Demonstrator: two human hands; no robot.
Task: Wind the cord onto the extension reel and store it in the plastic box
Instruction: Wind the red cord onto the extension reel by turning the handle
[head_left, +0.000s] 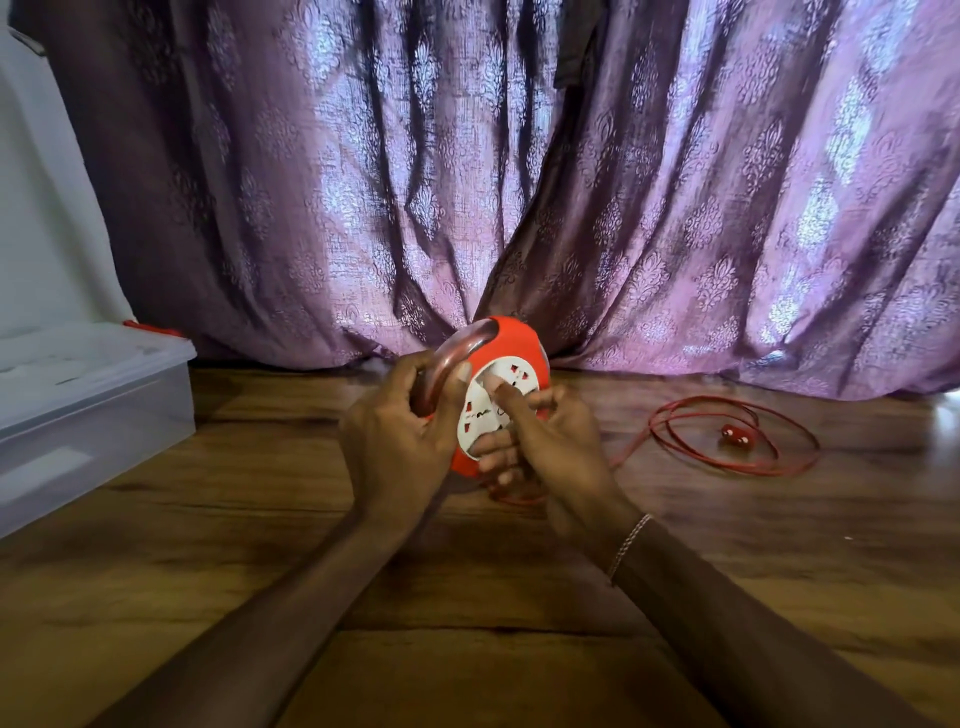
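While the left hand (400, 441) grips the round red plastic reel's (511, 353) handle, the right hand (556, 447) pinches its white socket face (491, 410); thin red cord (737, 436) lies coiled nearby.

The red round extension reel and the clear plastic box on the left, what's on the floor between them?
Nothing: the head view shows only bare wooden floor between the red extension reel and the clear plastic storage box.

I see a wood-grain floor (260, 597) running back to a purple patterned curtain (675, 234), whose hem rests on it. At my left sits a lidded clear plastic box (93, 405). To the right, a red cord (737, 441) lies in loose loops (its plug (733, 436) inside them).
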